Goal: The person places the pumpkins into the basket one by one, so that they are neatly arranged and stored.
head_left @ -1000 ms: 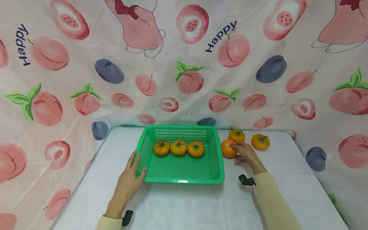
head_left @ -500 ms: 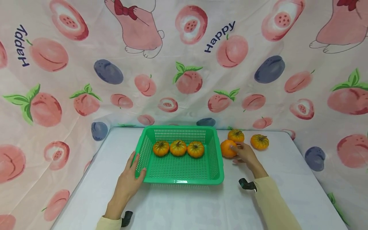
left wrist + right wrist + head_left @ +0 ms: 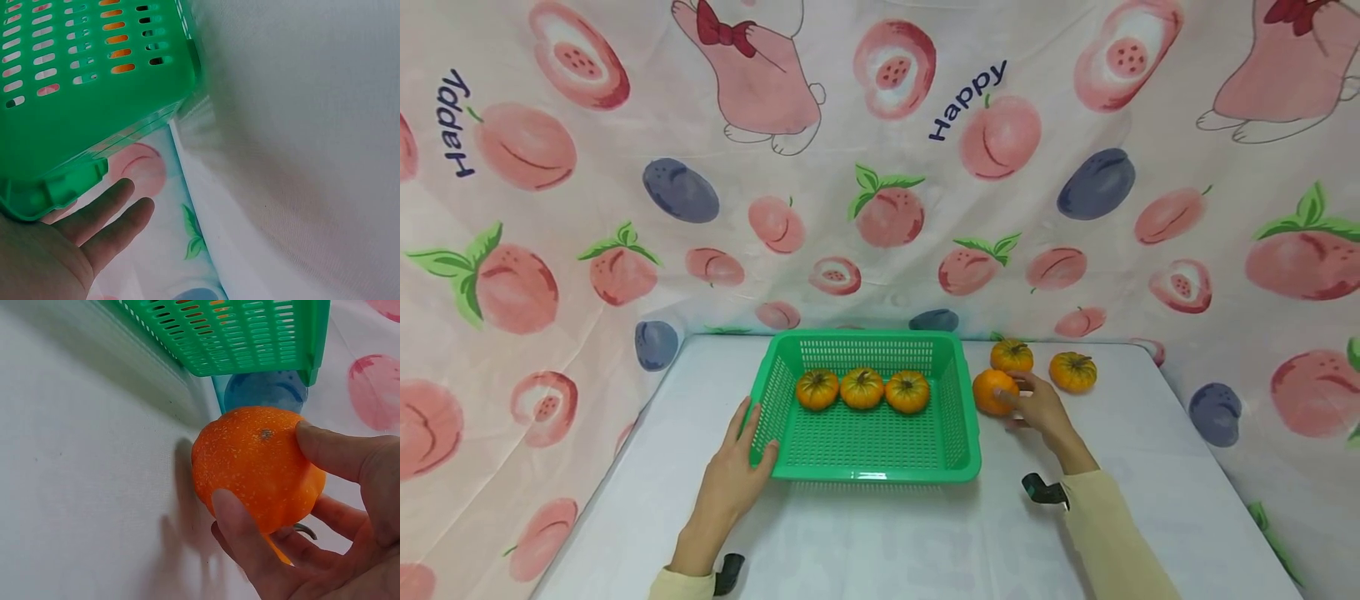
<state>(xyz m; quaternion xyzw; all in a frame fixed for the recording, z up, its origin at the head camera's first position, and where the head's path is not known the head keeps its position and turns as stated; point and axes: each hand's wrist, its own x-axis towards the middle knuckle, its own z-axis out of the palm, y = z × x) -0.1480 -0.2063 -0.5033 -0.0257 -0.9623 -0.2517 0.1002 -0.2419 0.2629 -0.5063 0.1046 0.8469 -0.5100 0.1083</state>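
My left hand [image 3: 730,471] lies against the left side of a green plastic basket [image 3: 876,476], its fingers extended along the rim. The left wrist view shows the straight fingertips [image 3: 122,190] just past the basket's edge. Beside the basket's right wall, my right hand [image 3: 1041,408] holds a small orange pumpkin [image 3: 992,392] between thumb and fingers. Up close in the right wrist view, this pumpkin [image 3: 250,462] shows a smooth, lightly ribbed underside with a small brown scar. Inside the basket, three striped yellow-orange pumpkins [image 3: 862,389] sit in a row toward the back.
Two more small pumpkins rest at the table's back right: one [image 3: 1012,355] just behind the held one, the other [image 3: 1073,372] farther right. A white cloth covers the table [image 3: 865,542]. Behind it hangs a fruit-printed curtain [image 3: 820,225].
The head view has shifted slightly. My right fingertips sit a little lower on the orange pumpkin, which stays beside the basket. My left hand and the basket keep their places.
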